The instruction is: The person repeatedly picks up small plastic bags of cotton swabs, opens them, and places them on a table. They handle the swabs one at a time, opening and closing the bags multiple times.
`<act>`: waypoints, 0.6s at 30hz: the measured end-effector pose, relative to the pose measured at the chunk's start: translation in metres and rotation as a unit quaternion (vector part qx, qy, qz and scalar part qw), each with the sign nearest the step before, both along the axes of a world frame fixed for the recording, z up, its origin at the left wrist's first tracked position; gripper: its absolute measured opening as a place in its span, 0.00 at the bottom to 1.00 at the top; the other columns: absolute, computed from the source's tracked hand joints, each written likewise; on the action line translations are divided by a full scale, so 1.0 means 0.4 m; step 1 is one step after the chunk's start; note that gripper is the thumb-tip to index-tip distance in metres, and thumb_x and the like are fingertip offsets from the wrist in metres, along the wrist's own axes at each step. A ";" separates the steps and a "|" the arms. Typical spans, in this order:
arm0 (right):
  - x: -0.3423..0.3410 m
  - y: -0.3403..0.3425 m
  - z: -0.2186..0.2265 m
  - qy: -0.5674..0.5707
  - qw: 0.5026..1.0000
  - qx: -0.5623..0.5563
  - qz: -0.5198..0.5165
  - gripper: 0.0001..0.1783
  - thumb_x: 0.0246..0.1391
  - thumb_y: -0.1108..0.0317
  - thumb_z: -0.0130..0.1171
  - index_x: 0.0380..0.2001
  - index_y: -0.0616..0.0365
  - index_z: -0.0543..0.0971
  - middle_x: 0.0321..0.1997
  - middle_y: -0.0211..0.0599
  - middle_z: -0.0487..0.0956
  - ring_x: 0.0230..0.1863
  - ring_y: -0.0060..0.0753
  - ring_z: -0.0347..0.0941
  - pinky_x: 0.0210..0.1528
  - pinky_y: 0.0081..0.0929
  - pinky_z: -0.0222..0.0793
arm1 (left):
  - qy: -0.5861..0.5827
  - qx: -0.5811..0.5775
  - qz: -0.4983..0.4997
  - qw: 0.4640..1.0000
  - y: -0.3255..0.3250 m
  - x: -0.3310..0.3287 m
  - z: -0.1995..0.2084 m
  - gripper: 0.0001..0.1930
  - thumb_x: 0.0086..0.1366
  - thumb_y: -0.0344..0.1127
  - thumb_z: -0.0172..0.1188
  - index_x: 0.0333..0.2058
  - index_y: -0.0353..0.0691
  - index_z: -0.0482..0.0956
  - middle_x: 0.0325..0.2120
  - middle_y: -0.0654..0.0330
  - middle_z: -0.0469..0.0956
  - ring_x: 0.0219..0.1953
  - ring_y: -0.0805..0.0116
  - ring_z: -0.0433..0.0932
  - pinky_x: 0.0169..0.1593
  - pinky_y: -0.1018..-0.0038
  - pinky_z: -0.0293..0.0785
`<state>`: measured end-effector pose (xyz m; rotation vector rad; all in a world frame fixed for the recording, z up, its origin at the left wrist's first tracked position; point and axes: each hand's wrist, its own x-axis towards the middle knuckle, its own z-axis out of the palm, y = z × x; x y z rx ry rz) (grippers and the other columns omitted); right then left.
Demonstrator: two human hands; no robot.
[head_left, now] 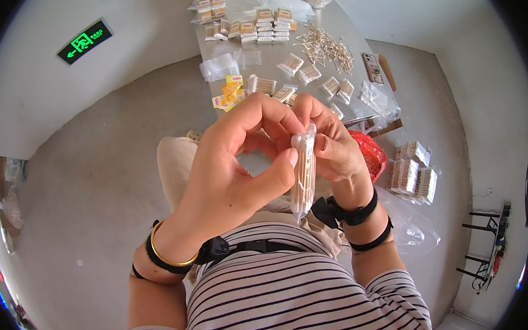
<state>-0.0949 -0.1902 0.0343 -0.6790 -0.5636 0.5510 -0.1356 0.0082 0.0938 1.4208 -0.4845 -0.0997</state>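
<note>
A slim clear bag of cotton swabs (pixel 303 176) hangs upright in front of my body, its wooden sticks showing through the plastic. Thumb and fingers of my left hand (pixel 247 146) pinch its upper left edge. On the other side, my right hand (pixel 333 142) grips the top corner between thumb and fingers. Both hands are closed on the same bag, above the near edge of the table (pixel 270 59). Just beyond the fingers lie more small bags of cotton swabs (pixel 261 85), partly hidden by my hands.
Loose cotton swabs (pixel 327 48) are heaped at the table's far right, near a phone (pixel 372 69). Stacked packs (pixel 265 29) stand at the back. Yellow cards (pixel 231 93) and empty clear bags (pixel 220 67) lie left. Right of the table are a red bag (pixel 370 156) and bundled packs (pixel 414 174).
</note>
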 end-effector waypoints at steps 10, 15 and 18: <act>-0.002 0.019 -0.010 0.049 0.998 0.024 0.032 0.15 0.64 0.63 0.66 0.47 0.56 0.73 0.45 0.33 0.82 0.46 0.25 0.80 0.49 0.25 0.77 | -0.029 0.024 0.019 0.999 0.003 -0.016 0.018 0.09 0.65 0.25 0.61 0.44 0.34 0.76 0.36 0.61 0.80 0.37 0.74 0.82 0.44 0.75 0.81; 0.003 0.026 -0.009 0.040 0.998 0.037 0.045 0.15 0.65 0.63 0.66 0.49 0.56 0.74 0.46 0.33 0.82 0.46 0.26 0.81 0.48 0.25 0.78 | -0.069 0.026 0.025 0.997 0.011 -0.015 0.020 0.09 0.65 0.23 0.60 0.43 0.34 0.76 0.36 0.60 0.80 0.36 0.74 0.82 0.42 0.77 0.80; -0.001 0.031 0.006 0.042 0.997 0.034 0.047 0.16 0.65 0.63 0.66 0.49 0.56 0.74 0.46 0.34 0.82 0.46 0.27 0.82 0.47 0.26 0.79 | -0.080 0.041 0.041 0.995 0.013 -0.019 0.020 0.08 0.64 0.22 0.60 0.42 0.33 0.75 0.36 0.61 0.79 0.36 0.75 0.82 0.42 0.77 0.79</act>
